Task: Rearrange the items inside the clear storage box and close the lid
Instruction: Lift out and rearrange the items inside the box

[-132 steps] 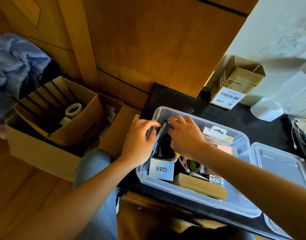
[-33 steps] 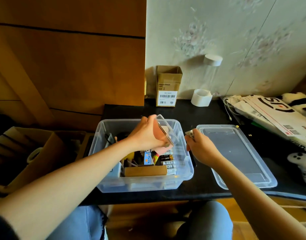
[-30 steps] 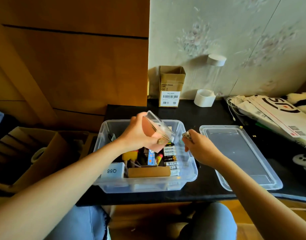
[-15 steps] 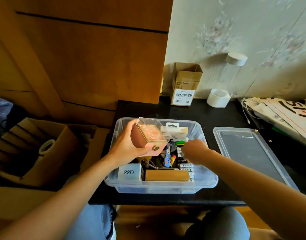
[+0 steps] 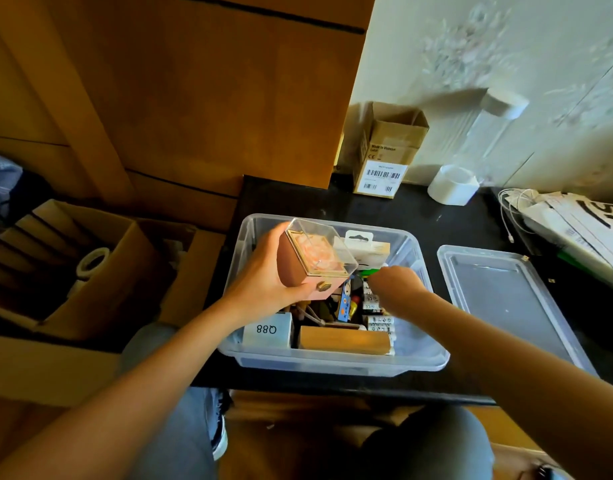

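The left hand point(image 5: 263, 289) grips the pink case point(image 5: 313, 263) above the box point(image 5: 333, 363), at frame centre, probably freeing floor space. The right hand point(image 5: 393, 285) reaches inside; its grasp cannot be determined. The lid point(image 5: 506, 299) lies right, off.

Small open cardboard box point(image 5: 388, 150) with barcode label at counter point(image 5: 298, 199) back, white tape roll point(image 5: 452, 184) beside it. White cable point(image 5: 506, 209), printed bags point(image 5: 582, 220) far right. Large cardboard box point(image 5: 73, 265) on floor left.

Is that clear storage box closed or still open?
Open. The clear storage box has no cover on; its lid lies flat on the table beside it.
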`<state>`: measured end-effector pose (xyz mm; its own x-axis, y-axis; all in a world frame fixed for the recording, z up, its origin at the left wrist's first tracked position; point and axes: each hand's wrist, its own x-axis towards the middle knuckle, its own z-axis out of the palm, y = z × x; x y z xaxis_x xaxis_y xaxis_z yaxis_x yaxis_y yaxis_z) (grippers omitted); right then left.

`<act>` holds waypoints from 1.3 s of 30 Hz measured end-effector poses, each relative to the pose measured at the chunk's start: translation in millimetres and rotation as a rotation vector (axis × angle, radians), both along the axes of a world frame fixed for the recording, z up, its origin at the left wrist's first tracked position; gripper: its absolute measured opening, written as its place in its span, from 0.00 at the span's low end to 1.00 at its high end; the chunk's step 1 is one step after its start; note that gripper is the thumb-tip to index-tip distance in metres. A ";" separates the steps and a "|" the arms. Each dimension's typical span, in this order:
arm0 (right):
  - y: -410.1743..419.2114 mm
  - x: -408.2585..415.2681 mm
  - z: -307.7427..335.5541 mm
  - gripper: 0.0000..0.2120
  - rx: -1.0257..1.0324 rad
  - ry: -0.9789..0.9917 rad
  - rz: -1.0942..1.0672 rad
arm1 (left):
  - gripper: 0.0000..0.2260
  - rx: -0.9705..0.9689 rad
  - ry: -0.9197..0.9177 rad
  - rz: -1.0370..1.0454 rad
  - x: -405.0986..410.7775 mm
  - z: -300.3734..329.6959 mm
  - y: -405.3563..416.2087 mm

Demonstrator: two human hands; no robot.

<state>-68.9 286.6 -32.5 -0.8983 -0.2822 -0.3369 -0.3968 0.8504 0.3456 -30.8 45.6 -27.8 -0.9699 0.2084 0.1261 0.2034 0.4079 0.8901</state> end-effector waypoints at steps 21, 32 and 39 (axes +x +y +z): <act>-1.0 1.7 -7.7 0.10 -0.129 -0.084 -0.097 | 0.43 0.021 -0.031 -0.025 4.3 3.1 3.1; -10.4 -9.1 -28.9 0.10 -0.232 -0.169 -0.316 | 0.43 0.028 -0.046 -0.032 5.7 4.0 2.1; -11.1 -11.1 -15.0 0.13 -0.235 -0.492 -0.424 | 0.43 0.029 -0.056 -0.044 6.1 4.9 1.1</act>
<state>-80.1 275.5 -47.5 -0.7055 -0.0561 -0.7065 -0.0771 0.9970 -0.0022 -24.8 46.7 -22.9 -0.9656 0.2478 0.0784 0.1699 0.3737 0.9119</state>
